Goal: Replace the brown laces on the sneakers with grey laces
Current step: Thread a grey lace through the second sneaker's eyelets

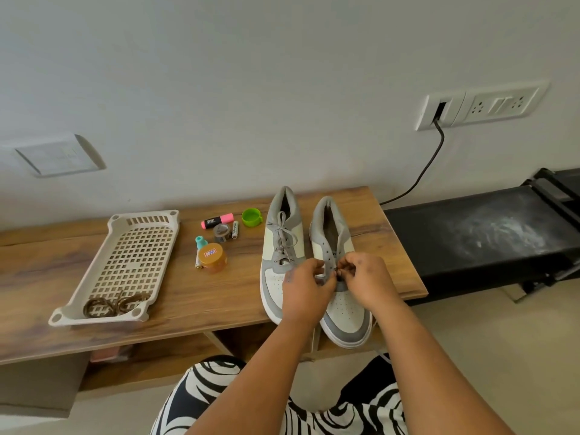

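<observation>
Clearly both hands pinch the grey lace [326,271]: left hand [306,288] and right hand [365,279] meet over the right sneaker [345,312], at its lowest eyelets. Limp, light cord (likely floppy); best held just behind its stiff tip.

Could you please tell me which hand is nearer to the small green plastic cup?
Left. The left hand lies in front of the green plastic cup, slightly rightward; the right hand is farther right, over the right sneaker.
</observation>
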Action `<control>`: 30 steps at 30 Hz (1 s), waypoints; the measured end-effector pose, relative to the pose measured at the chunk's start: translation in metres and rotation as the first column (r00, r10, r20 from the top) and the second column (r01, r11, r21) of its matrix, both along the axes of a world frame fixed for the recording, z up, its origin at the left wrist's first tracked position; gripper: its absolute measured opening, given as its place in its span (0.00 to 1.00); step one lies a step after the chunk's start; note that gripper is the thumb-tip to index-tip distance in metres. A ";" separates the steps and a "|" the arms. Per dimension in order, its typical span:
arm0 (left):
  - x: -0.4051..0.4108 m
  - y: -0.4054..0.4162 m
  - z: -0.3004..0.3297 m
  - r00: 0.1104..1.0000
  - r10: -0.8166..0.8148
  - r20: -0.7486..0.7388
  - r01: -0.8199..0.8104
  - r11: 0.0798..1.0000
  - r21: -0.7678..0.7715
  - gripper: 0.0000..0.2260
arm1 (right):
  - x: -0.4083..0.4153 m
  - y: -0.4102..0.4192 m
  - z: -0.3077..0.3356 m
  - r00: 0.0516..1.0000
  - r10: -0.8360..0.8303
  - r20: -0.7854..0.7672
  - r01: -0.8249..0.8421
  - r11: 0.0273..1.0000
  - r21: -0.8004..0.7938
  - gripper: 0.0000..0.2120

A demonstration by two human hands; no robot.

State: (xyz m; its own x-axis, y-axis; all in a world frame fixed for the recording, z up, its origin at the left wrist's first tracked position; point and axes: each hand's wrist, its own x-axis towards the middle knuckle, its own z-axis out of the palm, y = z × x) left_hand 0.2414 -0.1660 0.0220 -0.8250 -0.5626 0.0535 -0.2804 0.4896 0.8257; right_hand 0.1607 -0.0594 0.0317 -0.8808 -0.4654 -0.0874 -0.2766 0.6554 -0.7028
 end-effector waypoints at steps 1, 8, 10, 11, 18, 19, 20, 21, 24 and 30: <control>0.001 -0.001 0.000 1.000 -0.002 -0.004 0.002 1.000 -0.002 0.14 | 0.000 -0.001 -0.001 1.000 0.005 0.000 -0.005 1.000 -0.003 0.06; 0.001 -0.007 -0.004 1.000 -0.021 -0.006 0.022 0.999 0.031 0.10 | -0.007 0.002 -0.006 0.949 -0.085 0.303 0.161 0.959 -0.235 0.04; 0.002 -0.008 -0.006 1.000 -0.011 0.006 0.011 0.999 0.041 0.09 | -0.009 0.000 -0.006 0.941 -0.083 0.329 0.158 0.965 -0.207 0.04; 0.001 -0.008 -0.006 1.000 -0.005 0.010 0.004 0.999 0.047 0.09 | -0.011 0.000 -0.008 0.938 -0.083 0.337 0.151 0.972 -0.181 0.04; 0.003 -0.007 -0.007 0.999 0.013 0.032 -0.015 0.999 0.046 0.10 | -0.015 0.001 -0.009 0.913 -0.003 0.407 0.089 0.978 -0.191 0.04; 0.003 -0.006 -0.007 0.999 0.017 0.038 -0.019 0.999 0.050 0.10 | -0.014 0.001 -0.011 0.897 0.017 0.442 0.096 0.968 -0.233 0.05; 0.003 -0.004 -0.006 0.999 0.032 0.042 -0.034 0.998 0.059 0.10 | -0.015 0.002 -0.012 0.886 0.036 0.463 0.095 0.962 -0.256 0.07; 0.001 -0.003 -0.007 0.998 0.049 0.050 -0.053 0.996 0.077 0.09 | -0.015 0.004 -0.012 0.883 0.050 0.466 0.086 0.960 -0.265 0.07; -0.003 -0.002 -0.006 0.994 0.078 0.078 -0.092 0.977 0.194 0.05 | -0.015 0.005 -0.010 0.911 0.076 0.405 0.031 0.968 -0.250 0.07; -0.002 -0.019 0.013 0.987 0.124 -0.103 -0.054 0.856 0.514 0.04 | -0.015 0.005 -0.006 0.966 0.105 0.236 -0.087 0.993 -0.085 0.06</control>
State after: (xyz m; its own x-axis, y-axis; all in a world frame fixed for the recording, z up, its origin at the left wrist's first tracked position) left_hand 0.2394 -0.1849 0.0346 -0.7758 -0.6107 -0.1590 -0.1778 -0.0302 0.9836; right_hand 0.1460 -0.0542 0.0255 -0.7889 -0.5600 -0.2531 -0.1536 0.5785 -0.8011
